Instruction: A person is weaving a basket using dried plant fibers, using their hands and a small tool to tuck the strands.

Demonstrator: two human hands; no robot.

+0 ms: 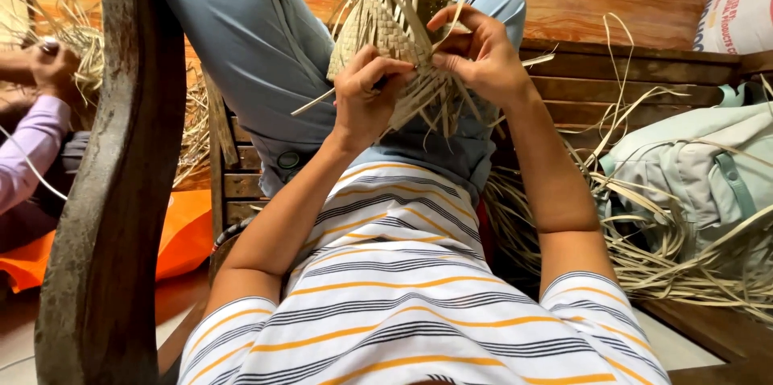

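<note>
Fingers: left hand (366,99) and right hand (479,55) both clamped on woven piece (386,26)
Piece: held between both hands, above lap

Wooden armrest (113,192) close on the left, loose straw strips (644,248) and backpack (700,167) crowding the right

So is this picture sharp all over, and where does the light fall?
In the head view, soft even daylight, no harsh glare; the left hand and right hand on the woven strip piece look fairly sharp. The wooden armrest close by looks dark and bowed, and another person's hand at the left edge is softer.
</note>
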